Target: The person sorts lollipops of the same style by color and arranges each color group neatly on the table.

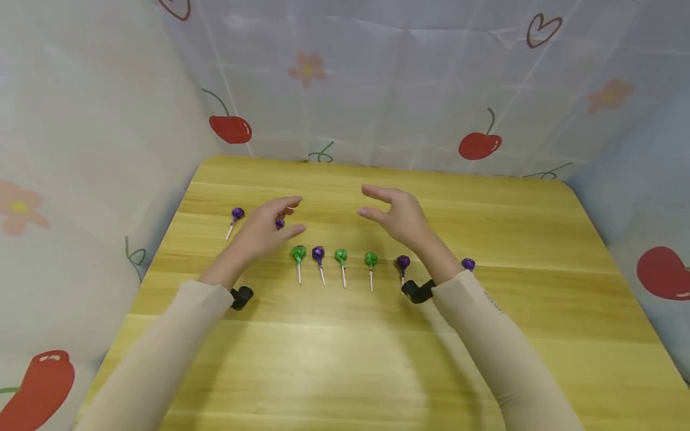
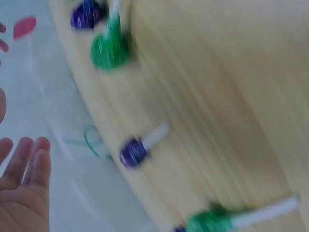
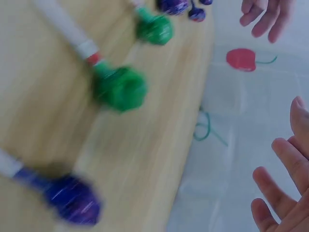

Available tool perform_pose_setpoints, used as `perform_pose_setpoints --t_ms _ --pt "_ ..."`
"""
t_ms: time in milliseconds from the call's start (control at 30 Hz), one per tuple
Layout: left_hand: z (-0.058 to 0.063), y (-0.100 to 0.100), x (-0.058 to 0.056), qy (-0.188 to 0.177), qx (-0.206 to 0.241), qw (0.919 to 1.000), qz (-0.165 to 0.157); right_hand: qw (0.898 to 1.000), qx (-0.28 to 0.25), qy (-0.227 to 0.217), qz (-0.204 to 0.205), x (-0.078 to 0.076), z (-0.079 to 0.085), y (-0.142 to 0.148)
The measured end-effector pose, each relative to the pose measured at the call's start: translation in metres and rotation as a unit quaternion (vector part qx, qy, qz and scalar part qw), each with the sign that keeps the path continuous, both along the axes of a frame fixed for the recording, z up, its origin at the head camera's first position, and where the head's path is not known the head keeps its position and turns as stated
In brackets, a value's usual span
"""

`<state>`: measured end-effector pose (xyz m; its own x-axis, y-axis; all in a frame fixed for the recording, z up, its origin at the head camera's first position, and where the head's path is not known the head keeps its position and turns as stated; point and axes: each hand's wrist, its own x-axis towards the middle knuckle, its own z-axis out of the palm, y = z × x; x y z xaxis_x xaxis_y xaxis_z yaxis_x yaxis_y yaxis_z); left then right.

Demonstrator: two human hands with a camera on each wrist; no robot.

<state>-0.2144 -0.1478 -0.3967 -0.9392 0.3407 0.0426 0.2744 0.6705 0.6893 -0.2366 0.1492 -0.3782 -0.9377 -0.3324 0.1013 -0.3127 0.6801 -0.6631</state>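
My left hand (image 1: 265,228) hovers above the left half of the table, fingers loosely bent and thumb apart, holding nothing. A purple lollipop (image 1: 280,224) is partly hidden behind it, and another purple lollipop (image 1: 238,214) lies to its left. My right hand (image 1: 403,216) hovers right of centre, thumb and fingers spread, with nothing in its grasp. Between and below the hands lie a green lollipop (image 1: 299,253), a purple lollipop (image 1: 318,254) and two more green lollipops (image 1: 341,256) (image 1: 371,259), their white sticks toward me. Below the right hand is a purple lollipop (image 1: 403,262).
Right of the right wrist, one more purple lollipop (image 1: 468,264) is partly covered by the arm. Black wrist mounts (image 1: 417,291) sit under both wrists. A pale curtain (image 1: 366,90) with cherries and flowers closes off the wooden table (image 1: 334,359) at the back and sides.
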Motion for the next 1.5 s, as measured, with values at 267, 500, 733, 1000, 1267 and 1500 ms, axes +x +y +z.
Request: perform_pose_setpoints --t_ms 267,500,733,1000,1267,1500 --pt "-0.008 0.045 0.018 0.014 -0.115 0.9907 -0.071 0.994 0.102 0.003 0.025 0.030 -0.029 0.052" --pt "-0.019 0.055 0.020 0.005 -0.166 0.9839 -0.065 0.990 0.136 -0.022 0.027 0.037 -0.050 0.065" --pt "-0.025 0.061 0.019 0.020 -0.184 0.9810 -0.057 0.988 0.153 -0.028 0.017 0.037 -0.053 0.069" --pt "-0.025 0.070 0.022 0.052 -0.203 0.9771 -0.035 0.984 0.180 -0.007 0.010 0.042 -0.057 0.073" --pt "-0.032 0.073 0.023 0.067 -0.213 0.9733 -0.055 0.983 0.182 0.021 0.007 0.046 -0.064 0.074" --pt "-0.035 0.075 0.020 0.022 -0.171 0.9838 -0.049 0.985 0.170 0.023 0.005 0.049 -0.067 0.075"
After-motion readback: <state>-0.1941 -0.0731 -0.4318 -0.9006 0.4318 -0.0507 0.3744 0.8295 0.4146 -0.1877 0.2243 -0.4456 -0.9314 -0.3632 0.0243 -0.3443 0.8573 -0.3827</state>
